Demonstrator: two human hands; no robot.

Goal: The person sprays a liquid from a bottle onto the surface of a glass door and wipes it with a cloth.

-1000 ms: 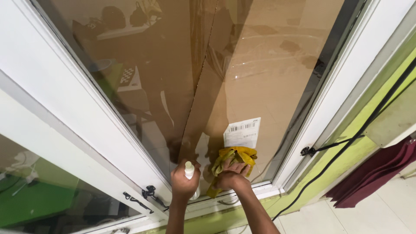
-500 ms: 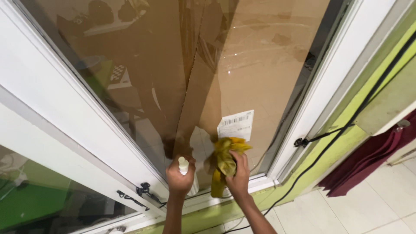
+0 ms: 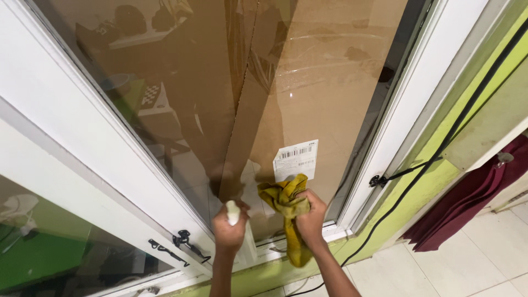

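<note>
My left hand grips a small white spray bottle, its nozzle up, close to the lower edge of a glass window pane. My right hand clutches a crumpled yellow cloth and presses it against the glass just below a white barcode label. One end of the cloth hangs down past my wrist. Brown cardboard stands behind the glass.
A white window frame surrounds the pane, with black latches at lower left and at right. A black cable runs across the green wall. A dark red cloth hangs at the right above a tiled floor.
My right hand with the cloth has slid slightly to the right and up on the glass, and the cloth's tail now dangles lower. The left hand with the bottle stayed near the same spot.
</note>
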